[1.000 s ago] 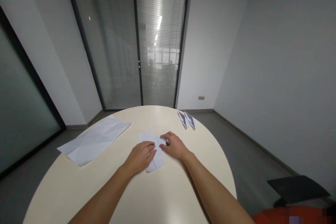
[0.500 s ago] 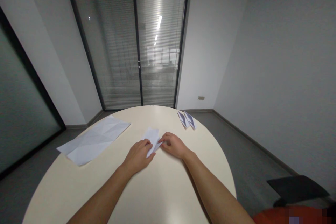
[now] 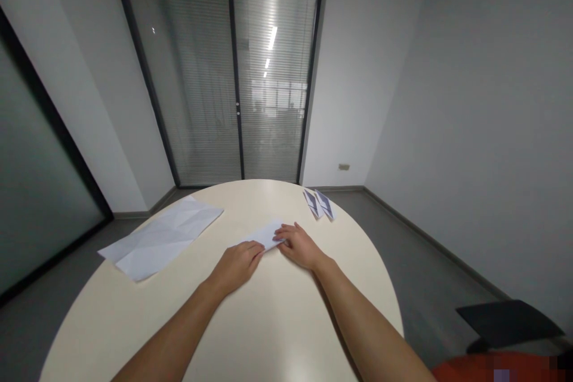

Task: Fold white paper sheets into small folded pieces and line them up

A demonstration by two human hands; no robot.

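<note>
A small folded white paper (image 3: 266, 234) lies in the middle of the round table, its near edge running slantwise between both hands. My left hand (image 3: 240, 262) grips its near left part, fingers together over the sheet and thumb along the edge. At the right end, my right hand (image 3: 301, 246) holds the paper with fingertips on top and thumb at the near edge. Parts of the paper under both hands are hidden.
A large creased white sheet (image 3: 165, 239) lies at the table's left edge. Two folded paper pieces (image 3: 319, 205) with dark patches rest at the far right of the cream table (image 3: 268, 334). A black chair part (image 3: 510, 322) stands at lower right.
The folded paper has turned, with its long side now slanting across between the hands. My right fingers have moved from pinching its corner to lying over its right end.
</note>
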